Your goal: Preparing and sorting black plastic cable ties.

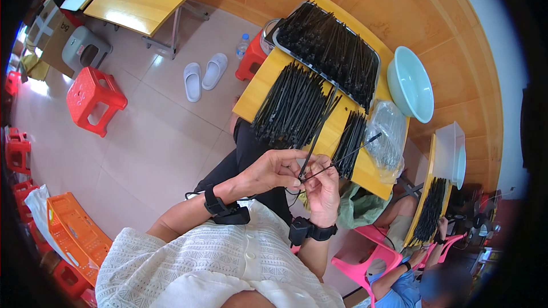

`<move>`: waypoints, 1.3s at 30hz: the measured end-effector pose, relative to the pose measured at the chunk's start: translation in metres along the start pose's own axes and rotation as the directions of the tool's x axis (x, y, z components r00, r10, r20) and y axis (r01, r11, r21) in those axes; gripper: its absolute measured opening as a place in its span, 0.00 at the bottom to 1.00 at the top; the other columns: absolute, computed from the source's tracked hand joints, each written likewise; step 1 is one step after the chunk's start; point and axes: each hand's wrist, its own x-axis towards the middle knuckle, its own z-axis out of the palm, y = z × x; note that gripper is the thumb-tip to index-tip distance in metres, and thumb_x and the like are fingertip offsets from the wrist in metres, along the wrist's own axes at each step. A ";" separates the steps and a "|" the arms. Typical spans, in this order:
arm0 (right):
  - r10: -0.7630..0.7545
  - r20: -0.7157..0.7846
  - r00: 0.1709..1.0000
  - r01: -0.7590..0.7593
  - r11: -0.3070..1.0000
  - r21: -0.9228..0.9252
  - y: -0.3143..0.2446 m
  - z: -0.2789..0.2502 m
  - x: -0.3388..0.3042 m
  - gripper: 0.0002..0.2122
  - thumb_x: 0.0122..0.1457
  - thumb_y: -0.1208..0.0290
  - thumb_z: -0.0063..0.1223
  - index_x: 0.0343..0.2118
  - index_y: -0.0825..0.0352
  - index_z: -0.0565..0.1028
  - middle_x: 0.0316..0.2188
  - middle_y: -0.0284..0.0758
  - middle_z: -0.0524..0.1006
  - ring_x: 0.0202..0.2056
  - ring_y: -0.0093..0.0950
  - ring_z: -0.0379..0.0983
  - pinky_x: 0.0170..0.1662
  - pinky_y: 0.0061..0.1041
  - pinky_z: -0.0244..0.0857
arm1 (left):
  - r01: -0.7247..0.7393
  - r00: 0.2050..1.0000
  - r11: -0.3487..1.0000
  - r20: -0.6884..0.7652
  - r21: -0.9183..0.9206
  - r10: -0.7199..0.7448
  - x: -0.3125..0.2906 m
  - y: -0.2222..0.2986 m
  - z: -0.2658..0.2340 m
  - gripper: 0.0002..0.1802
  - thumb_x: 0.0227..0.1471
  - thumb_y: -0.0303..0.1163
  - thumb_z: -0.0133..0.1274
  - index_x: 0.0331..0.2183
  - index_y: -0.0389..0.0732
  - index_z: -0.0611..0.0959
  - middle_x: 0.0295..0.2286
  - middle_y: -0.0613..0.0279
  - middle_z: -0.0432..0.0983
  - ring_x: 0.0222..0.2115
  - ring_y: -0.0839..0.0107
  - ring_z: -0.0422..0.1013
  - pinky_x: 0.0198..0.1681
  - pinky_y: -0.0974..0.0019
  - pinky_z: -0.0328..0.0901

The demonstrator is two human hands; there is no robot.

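My left hand is closed in a pinch on a long black rod, which slants up over the table. My right hand pinches a thinner black rod with a small knob at its far end. The lower ends of both rods meet between my fingertips, where the exact contact is hidden. Just beyond my hands, a thick pile of black rods lies on the yellow table. A smaller bundle of black rods rests to its right.
A metal tray heaped with black rods, a clear plastic bag and a light-blue basin are beyond. At the right, a person sits by another table. Red stools and slippers are left.
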 end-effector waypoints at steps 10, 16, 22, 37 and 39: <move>0.032 -0.003 0.999 -0.032 0.999 0.008 -0.001 0.001 -0.001 0.05 0.51 0.78 0.52 0.29 0.63 0.68 0.22 0.31 0.71 0.16 0.12 0.59 0.16 0.08 0.48 | -0.006 1.000 1.000 0.021 -0.003 0.006 -0.001 0.005 0.000 0.33 0.45 0.14 0.51 0.52 0.47 0.67 0.28 0.64 0.71 0.34 0.74 0.71 0.43 0.65 0.69; 0.016 -0.011 1.000 -0.016 0.999 -0.034 0.001 0.001 -0.001 0.06 0.51 0.78 0.52 0.32 0.64 0.69 0.22 0.31 0.71 0.16 0.12 0.60 0.15 0.09 0.47 | -0.038 0.999 0.998 0.024 -0.052 0.040 -0.002 0.005 0.001 0.33 0.44 0.14 0.52 0.52 0.47 0.68 0.27 0.66 0.70 0.33 0.75 0.71 0.43 0.65 0.69; 0.035 -0.068 0.997 -0.037 0.999 -0.028 0.001 0.001 -0.001 0.07 0.52 0.78 0.53 0.33 0.65 0.69 0.22 0.30 0.71 0.18 0.13 0.63 0.17 0.09 0.52 | -0.035 0.999 0.999 0.026 -0.006 0.035 -0.003 0.006 0.002 0.33 0.44 0.13 0.52 0.52 0.48 0.67 0.26 0.68 0.68 0.31 0.78 0.70 0.42 0.67 0.69; -0.354 -0.061 0.933 0.309 0.878 -0.365 0.008 0.019 -0.008 0.09 0.51 0.82 0.52 0.36 0.72 0.72 0.23 0.32 0.74 0.20 0.16 0.67 0.22 0.13 0.61 | 0.064 0.989 0.975 -0.143 0.214 -0.034 -0.001 0.010 0.007 0.05 0.49 0.22 0.49 0.26 0.33 0.70 0.22 0.67 0.66 0.24 0.82 0.67 0.25 0.76 0.67; -0.361 -0.092 0.928 0.302 0.873 -0.382 0.009 0.024 -0.008 0.10 0.52 0.79 0.51 0.39 0.72 0.72 0.22 0.31 0.73 0.19 0.15 0.66 0.19 0.11 0.58 | 0.067 0.989 0.969 -0.145 0.240 -0.033 -0.002 0.010 0.007 0.05 0.48 0.22 0.49 0.26 0.33 0.70 0.21 0.68 0.67 0.24 0.82 0.67 0.24 0.76 0.66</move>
